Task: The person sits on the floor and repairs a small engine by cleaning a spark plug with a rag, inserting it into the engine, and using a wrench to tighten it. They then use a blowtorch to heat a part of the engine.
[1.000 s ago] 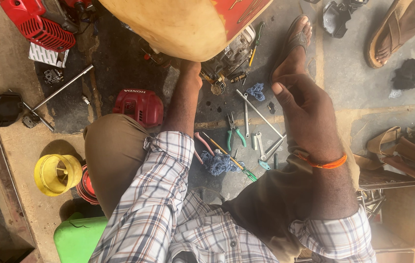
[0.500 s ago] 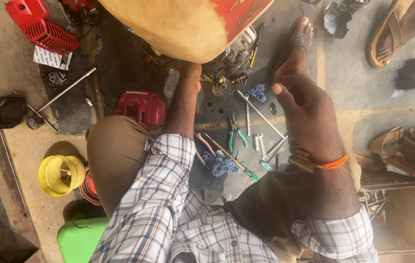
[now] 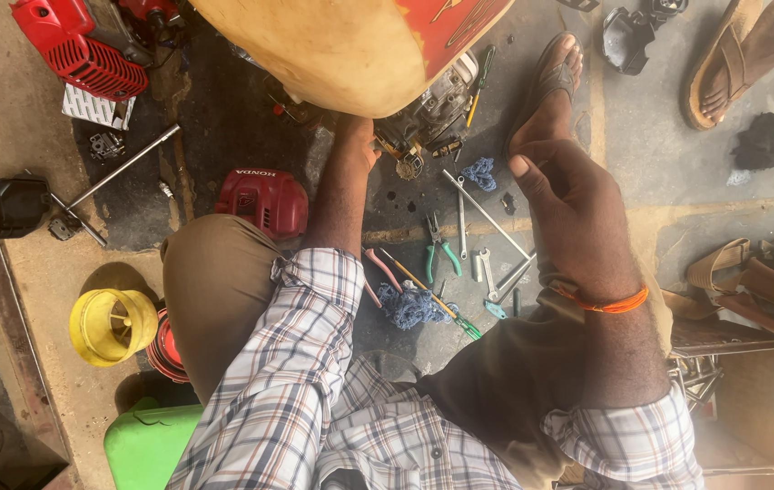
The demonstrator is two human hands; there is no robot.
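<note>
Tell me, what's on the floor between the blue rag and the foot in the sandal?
In the head view, pliers with green handles and long metal wrenches lie between the blue rag and the sandalled foot.

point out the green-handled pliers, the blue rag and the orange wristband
green-handled pliers (image 3: 441,257): head view, on the handles, lying on the floor.
blue rag (image 3: 411,306): head view, on the middle of the crumpled cloth.
orange wristband (image 3: 606,304): head view, on the band at the right wrist.
</note>
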